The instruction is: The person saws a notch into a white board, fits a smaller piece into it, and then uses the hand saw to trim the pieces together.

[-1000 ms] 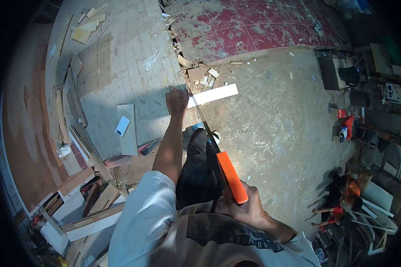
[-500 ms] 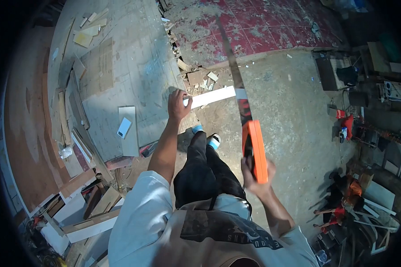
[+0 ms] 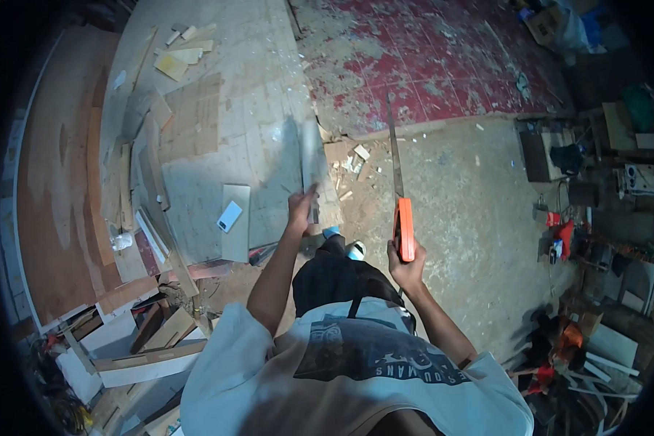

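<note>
My left hand is closed around the near end of a narrow light board, blurred by motion, which points away from me over the right edge of the wooden worktop. In my right hand is the orange handle of a handsaw, its blade pointing forward over the floor. Board and saw are apart. A phone lies on a pale panel on the worktop, left of my left hand.
Wood offcuts lie at the worktop's far left. Small scraps litter the floor beside its edge. More boards are piled at the lower left. A person in dark clothes and a cluttered heap are at the lower right.
The light board has swung from pointing right to pointing forward and is away from the saw blade. My right hand has drawn the saw slightly nearer to me. The view has shifted.
</note>
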`<state>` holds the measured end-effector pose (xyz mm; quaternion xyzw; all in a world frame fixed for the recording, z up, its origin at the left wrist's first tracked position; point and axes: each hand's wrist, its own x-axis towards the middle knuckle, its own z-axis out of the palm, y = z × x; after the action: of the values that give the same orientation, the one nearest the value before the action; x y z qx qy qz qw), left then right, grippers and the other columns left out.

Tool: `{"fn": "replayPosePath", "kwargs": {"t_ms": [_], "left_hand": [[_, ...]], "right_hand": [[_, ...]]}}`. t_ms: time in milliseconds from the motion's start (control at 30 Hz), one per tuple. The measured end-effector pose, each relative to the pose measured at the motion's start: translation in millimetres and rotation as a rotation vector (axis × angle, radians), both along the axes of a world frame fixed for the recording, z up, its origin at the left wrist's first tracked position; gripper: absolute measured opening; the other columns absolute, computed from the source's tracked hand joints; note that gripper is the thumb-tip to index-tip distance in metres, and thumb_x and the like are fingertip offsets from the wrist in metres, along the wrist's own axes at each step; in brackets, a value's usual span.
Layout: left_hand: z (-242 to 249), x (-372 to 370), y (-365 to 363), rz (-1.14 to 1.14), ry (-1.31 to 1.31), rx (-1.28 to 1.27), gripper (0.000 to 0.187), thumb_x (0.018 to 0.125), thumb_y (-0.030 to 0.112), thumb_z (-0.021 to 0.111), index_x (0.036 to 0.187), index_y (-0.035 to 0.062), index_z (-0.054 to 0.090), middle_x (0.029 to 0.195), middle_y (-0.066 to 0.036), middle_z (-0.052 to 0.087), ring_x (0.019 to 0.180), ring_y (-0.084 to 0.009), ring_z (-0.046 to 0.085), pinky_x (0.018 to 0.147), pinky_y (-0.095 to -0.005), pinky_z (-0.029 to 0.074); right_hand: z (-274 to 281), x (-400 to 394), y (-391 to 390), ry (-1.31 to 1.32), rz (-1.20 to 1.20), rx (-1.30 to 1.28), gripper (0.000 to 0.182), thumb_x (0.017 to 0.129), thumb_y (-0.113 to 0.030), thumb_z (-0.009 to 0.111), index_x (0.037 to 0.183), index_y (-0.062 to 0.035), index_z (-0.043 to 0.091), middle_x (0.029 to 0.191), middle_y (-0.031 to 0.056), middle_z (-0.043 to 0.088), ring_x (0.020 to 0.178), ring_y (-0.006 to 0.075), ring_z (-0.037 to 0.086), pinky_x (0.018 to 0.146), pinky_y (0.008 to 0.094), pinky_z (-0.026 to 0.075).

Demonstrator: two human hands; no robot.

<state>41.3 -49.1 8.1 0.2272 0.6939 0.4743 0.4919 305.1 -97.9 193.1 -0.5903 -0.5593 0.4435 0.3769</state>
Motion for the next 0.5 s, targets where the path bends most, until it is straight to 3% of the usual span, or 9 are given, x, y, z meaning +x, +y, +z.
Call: {"fn": "replayPosePath", "kwargs": {"t_ms": [33,67,100,167,233,300,333,500], "left_hand": [[1,-13,1,0.26,-0.733,-0.135,0.041,0.077,0.038,0.074,0.098,0.0069,0.059,0.072,-0.004,0.057,0.049,-0.0189,0.053,0.043,-0.0331,0.043],[2,-25,-3,0.29,-0.852,0.001,0.039,0.08,0.04,0.072,0.096,0.0077,0.059,0.072,-0.001,0.054,0.052,-0.0112,0.052,0.043,-0.0307,0.042],[11,-31,-2,0.303,-0.85,0.018,0.039,0.08,0.04,0.072,0.096,0.0077,0.059,0.072,-0.001,0.054,0.052,-0.0112,0.052,0.043,-0.0307,0.042],[36,-39,0,0.425,-0.494,-0.128,0.039,0.081,0.041,0.071,0.095,0.0072,0.058,0.073,-0.003,0.055,0.055,-0.0117,0.053,0.046,-0.0308,0.044],[29,-53,5,0.475,-0.437,-0.047,0.038,0.082,0.041,0.071,0.093,0.0069,0.057,0.074,-0.004,0.056,0.058,-0.0117,0.055,0.05,-0.0301,0.047],[28,-64,6,0.462,-0.065,0.224,0.04,0.081,0.04,0.073,0.094,0.0066,0.056,0.081,-0.006,0.059,0.064,-0.0142,0.059,0.055,-0.0294,0.049],[72,-66,-2,0.359,-0.238,0.173,0.043,0.082,0.041,0.072,0.098,0.0053,0.053,0.089,-0.01,0.062,0.07,-0.0201,0.063,0.06,-0.0325,0.053],[115,-73,-7,0.405,-0.256,0.386,0.066,0.078,0.055,0.066,0.113,0.0062,0.04,0.105,-0.016,0.06,0.082,-0.0298,0.066,0.069,-0.0406,0.057]], "right_hand": [[-5,-7,2,0.017,0.029,0.001,0.015,0.079,0.003,0.06,0.071,-0.003,0.048,0.06,0.0003,0.046,0.057,0.0061,0.044,0.051,0.0265,0.039],[-17,-11,4,-0.005,0.089,0.029,0.009,0.076,0.002,0.061,0.074,-0.0022,0.053,0.06,0.0045,0.052,0.056,0.0083,0.053,0.052,0.0275,0.043],[-24,-13,9,-0.085,0.195,0.056,0.01,0.071,0.002,0.062,0.078,-0.0018,0.056,0.063,0.011,0.057,0.059,0.0187,0.062,0.056,0.03,0.047],[-36,-23,24,-0.106,0.386,0.024,0.019,0.069,-0.004,0.068,0.084,-0.0029,0.057,0.067,0.0159,0.06,0.063,0.0314,0.065,0.058,0.0356,0.051],[-57,-36,40,-0.23,0.513,0.166,0.026,0.067,-0.006,0.07,0.09,-0.0036,0.057,0.071,0.017,0.061,0.066,0.0339,0.064,0.059,0.0382,0.051],[-87,-51,58,-0.466,0.702,0.367,0.046,0.065,-0.016,0.073,0.107,-0.0062,0.055,0.083,0.0176,0.064,0.076,0.0362,0.064,0.064,0.0445,0.052],[-96,-61,64,-0.528,0.766,0.343,0.048,0.066,-0.015,0.072,0.109,-0.0059,0.054,0.085,0.0169,0.065,0.077,0.0362,0.064,0.065,0.0451,0.051],[-107,-107,93,-0.656,1.082,0.354,0.044,0.073,-0.019,0.068,0.11,-0.0063,0.05,0.091,0.0168,0.066,0.079,0.0356,0.065,0.066,0.0461,0.051]]}}
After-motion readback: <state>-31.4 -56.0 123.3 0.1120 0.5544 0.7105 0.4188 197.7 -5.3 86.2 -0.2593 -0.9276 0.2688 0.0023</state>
